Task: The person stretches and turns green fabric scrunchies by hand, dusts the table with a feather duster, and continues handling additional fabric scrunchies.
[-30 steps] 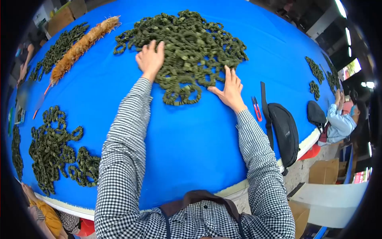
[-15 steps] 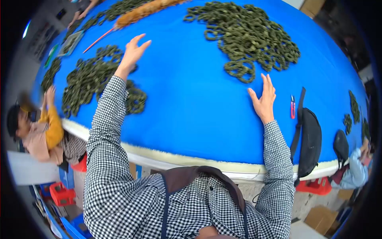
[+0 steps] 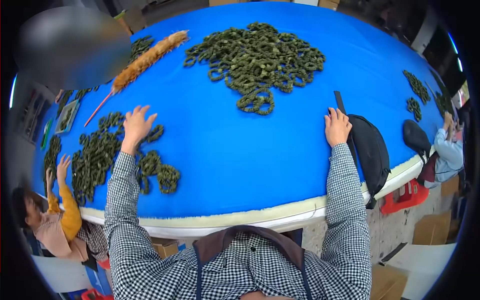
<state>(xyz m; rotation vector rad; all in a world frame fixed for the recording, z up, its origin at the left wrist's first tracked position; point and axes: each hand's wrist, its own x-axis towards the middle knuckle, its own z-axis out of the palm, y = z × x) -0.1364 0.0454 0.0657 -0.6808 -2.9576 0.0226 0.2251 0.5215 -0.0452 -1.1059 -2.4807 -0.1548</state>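
My left hand (image 3: 136,129) is open, its fingers spread, above the right side of a loose pile of dark green, ruffled rings (image 3: 92,162). Whether it touches them I cannot tell. At the right, my right hand (image 3: 338,127) lies on the blue cloth with fingers curled, where a small red-handled tool lay half a second ago. That tool is now hidden beneath the hand. Beside the hand is a black waist bag (image 3: 369,150), its strap running up past the fingers. A larger heap of the same green rings (image 3: 260,57) sits farther back between my hands.
An orange fluffy duster (image 3: 150,59) with a red handle lies at back left, near a small tray (image 3: 67,117). A person in yellow sleeves (image 3: 67,215) works at the left, another in light blue (image 3: 447,150) at the right. A second black bag (image 3: 416,135) lies at the right.
My right hand has moved right and closed over the place of the red-handled tool. My left hand has shifted left and down, over the near-left pile. The view has turned.
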